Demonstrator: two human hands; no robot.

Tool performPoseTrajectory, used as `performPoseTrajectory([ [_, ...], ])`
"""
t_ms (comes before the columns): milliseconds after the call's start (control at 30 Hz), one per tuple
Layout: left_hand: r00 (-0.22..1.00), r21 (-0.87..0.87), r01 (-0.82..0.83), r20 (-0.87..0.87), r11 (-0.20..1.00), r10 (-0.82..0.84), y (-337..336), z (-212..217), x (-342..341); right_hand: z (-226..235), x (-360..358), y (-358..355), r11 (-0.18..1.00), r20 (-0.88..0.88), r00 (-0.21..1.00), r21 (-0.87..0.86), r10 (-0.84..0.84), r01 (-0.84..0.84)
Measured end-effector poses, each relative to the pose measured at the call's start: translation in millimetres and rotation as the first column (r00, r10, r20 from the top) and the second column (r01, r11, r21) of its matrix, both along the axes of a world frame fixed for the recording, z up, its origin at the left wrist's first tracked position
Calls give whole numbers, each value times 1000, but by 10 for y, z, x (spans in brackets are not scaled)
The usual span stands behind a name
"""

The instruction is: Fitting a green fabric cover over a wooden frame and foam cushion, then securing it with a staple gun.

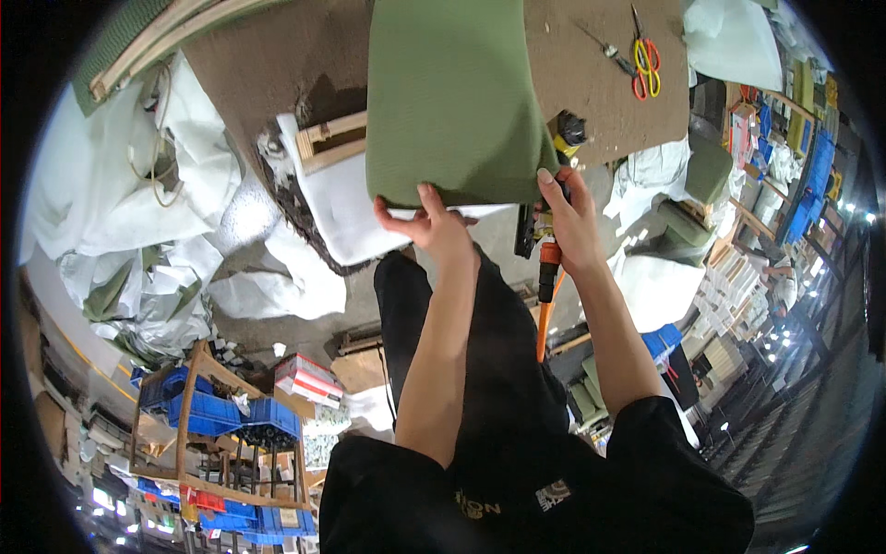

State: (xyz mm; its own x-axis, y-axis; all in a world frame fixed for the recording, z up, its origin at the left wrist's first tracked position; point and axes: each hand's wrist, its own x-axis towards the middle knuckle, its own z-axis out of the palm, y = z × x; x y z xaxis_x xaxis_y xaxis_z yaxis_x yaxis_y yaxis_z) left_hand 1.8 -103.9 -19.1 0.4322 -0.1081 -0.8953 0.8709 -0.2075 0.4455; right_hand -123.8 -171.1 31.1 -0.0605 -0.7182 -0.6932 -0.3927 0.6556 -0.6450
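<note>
A green fabric-covered panel (452,102), rounded at its lower corners, lies over the front edge of a brown-topped worktable (604,120). My left hand (434,224) grips its near edge at the left corner, fingers partly curled under. At the right corner my right hand (572,217) pinches the fabric edge between thumb and fingers. Just beside that hand is an air tool with an orange hose fitting (550,257); most of its body is hidden behind the hand and panel. A wooden frame piece (330,140) with white padding (355,217) sits under the panel's left side.
Red-and-yellow-handled scissors (646,69) lie at the table's right. A black-and-yellow object (570,129) stands near the panel's right edge. White sheeting (175,175) covers the left side. Behind me are a wooden rack (192,406) with blue bins and a red-and-white box (309,379).
</note>
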Motion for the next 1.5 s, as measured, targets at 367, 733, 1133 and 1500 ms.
performPoseTrajectory([
  [367, 281, 571, 528, 581, 629, -764, 66, -248, 561, -95, -233, -149, 934, -335, 892, -83, 303, -349],
  [733, 401, 438, 788, 168, 432, -901, -300, -611, 1135, -795, -194, -368, 924, -427, 828, 52, 364, -379],
  [1133, 838, -3, 529, 162, 849, -521, 151, -166, 493, -217, -494, -740, 917, -118, 936, 273, 331, -290],
  [1500, 906, -122, 416, 142, 901, -399, 781, -711, 315, 659, 184, 7, 666, -183, 736, -328, 651, -670],
])
